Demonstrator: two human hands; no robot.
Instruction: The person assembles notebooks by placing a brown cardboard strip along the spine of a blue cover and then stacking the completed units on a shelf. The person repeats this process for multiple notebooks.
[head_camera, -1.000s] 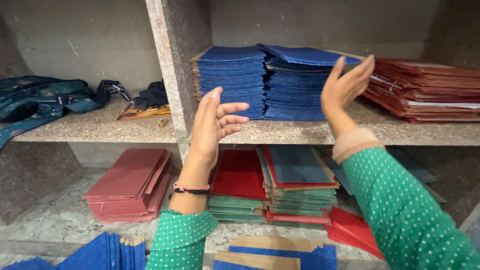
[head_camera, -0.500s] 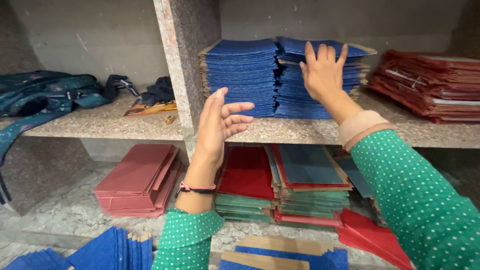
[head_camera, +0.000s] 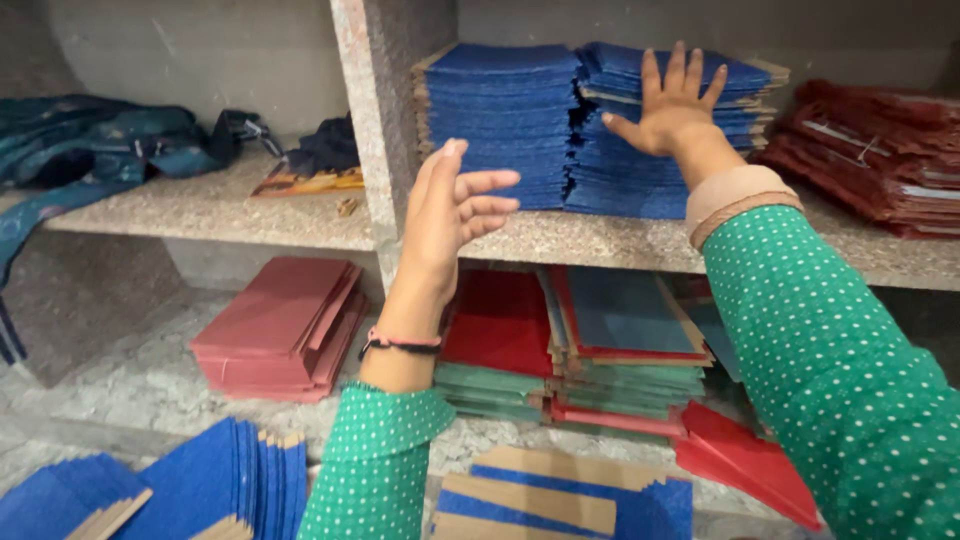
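At the bottom edge of the view, blue cardboard sheets (head_camera: 545, 500) lie on the floor, and more blue sheets (head_camera: 200, 485) are fanned out at the left. On the lower shelf stand a pink stack (head_camera: 275, 325) and a mixed stack of red, green and blue sheets (head_camera: 600, 340). The left hand (head_camera: 450, 215) is raised in front of the upper shelf edge (head_camera: 560, 240), fingers loosely spread and holding nothing, just before the left blue stack (head_camera: 500, 110). Farther back, the right hand (head_camera: 675, 105) lies flat with fingers spread on the front of the right blue stack (head_camera: 625, 180), pressing it and not pinching. A dark red stack (head_camera: 880, 150) lies at the right end of this shelf.
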